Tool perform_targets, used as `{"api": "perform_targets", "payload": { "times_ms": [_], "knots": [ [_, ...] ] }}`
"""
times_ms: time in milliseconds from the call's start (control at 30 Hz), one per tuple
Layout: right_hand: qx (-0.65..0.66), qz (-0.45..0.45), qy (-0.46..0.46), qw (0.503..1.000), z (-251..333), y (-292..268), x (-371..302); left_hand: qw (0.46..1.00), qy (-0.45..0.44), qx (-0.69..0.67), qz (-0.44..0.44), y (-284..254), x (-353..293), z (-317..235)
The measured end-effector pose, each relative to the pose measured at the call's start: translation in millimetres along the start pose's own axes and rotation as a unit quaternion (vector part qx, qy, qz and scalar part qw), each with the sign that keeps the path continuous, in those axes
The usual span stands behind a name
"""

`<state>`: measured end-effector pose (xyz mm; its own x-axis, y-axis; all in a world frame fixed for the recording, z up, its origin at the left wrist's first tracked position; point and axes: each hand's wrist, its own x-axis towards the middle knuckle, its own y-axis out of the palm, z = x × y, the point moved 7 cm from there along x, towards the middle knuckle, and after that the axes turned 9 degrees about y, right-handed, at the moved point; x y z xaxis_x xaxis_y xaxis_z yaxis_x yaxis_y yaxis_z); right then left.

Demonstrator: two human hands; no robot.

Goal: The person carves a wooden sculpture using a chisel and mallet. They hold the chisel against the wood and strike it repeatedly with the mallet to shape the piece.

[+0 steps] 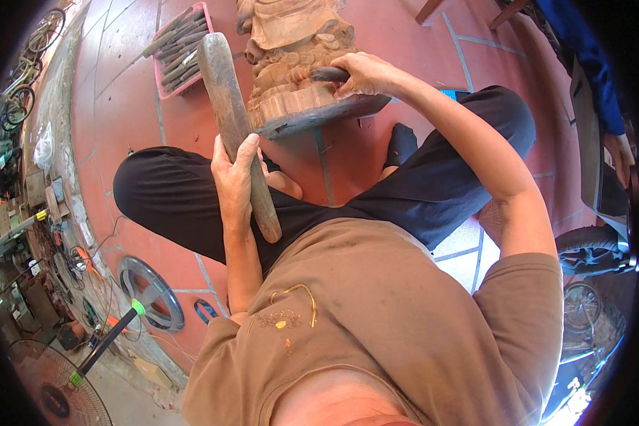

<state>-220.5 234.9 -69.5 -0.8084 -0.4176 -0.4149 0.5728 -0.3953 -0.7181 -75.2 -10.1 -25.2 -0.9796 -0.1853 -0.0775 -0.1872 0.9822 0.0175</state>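
Note:
My left hand is closed around a long, worn wooden mallet, a flat club shape that slants up and away from my lap. In front of me lies or stands a carved wooden statue with folded drapery and a ridged base; its top runs out of view. My right hand grips a short, dark-handled tool against the statue's right side, just above the base. Its working end is too small to make out, so I cannot tell its exact kind.
A pink tray full of dark-handled carving tools sits left of the statue. A fan with a round base stands at the lower left, beside clutter along the wall. Another person's hand and blue sleeve show at right, near a wheel.

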Motion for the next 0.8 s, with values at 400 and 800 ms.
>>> {"api": "perform_targets", "payload": {
  "times_ms": [400, 800],
  "knots": [
    [0.003, 0.035, 0.012, 0.999, 4.2, 0.8, -1.0, 1.000, -0.010, -0.001, 0.005, 3.7, 0.0, -0.4],
    [0.246, -0.063, 0.021, 0.967, -5.6, -41.2, -18.8, 1.000, -0.009, -0.007, 0.015, 11.0, 3.3, -4.3]
  ]
}}
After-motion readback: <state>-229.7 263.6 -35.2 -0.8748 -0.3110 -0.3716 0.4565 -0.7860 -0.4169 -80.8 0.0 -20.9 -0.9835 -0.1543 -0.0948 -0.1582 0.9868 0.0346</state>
